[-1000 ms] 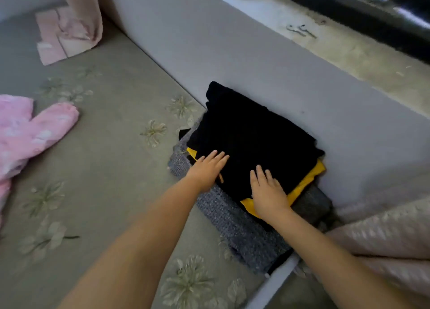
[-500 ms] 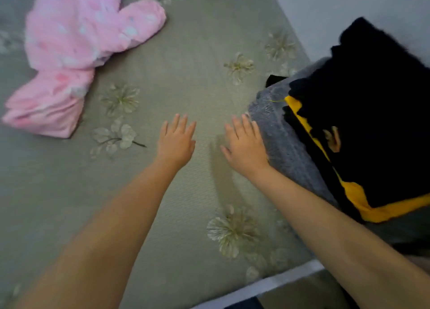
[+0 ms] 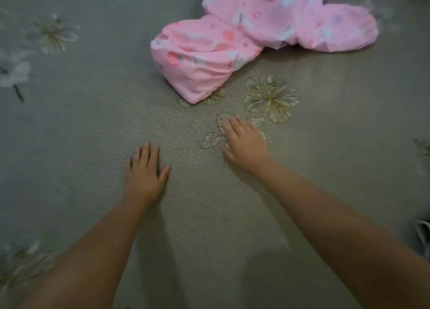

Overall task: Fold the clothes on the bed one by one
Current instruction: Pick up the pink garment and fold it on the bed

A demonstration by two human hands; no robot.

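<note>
Nearest to the camera, two bare forearms reach forward over the bed (image 3: 81,113), which is covered by a grey-green ribbed sheet with pale flower patterns. The left hand (image 3: 144,171) is released, its fingers straight and close together, palm down over the sheet, and it holds nothing. The right hand (image 3: 244,143) is a little further ahead, also released, with the fingers relaxed and slightly spread above a printed leaf; it also holds nothing. Whether the palms touch the sheet or only hover, I cannot tell. One second ago both hands were pressing on a folded pile of dark clothes by the wall; now that pile is out of view, and the hands have travelled across the bed. This suggests that the former piece is finished and a new one begins. Further away, beyond the right hand, lies the pink printed garment (image 3: 244,34), crumpled and not yet folded, with its near corner quite close to the fingertips but not touching them. The next move is probably to take it and spread it flat.
</note>
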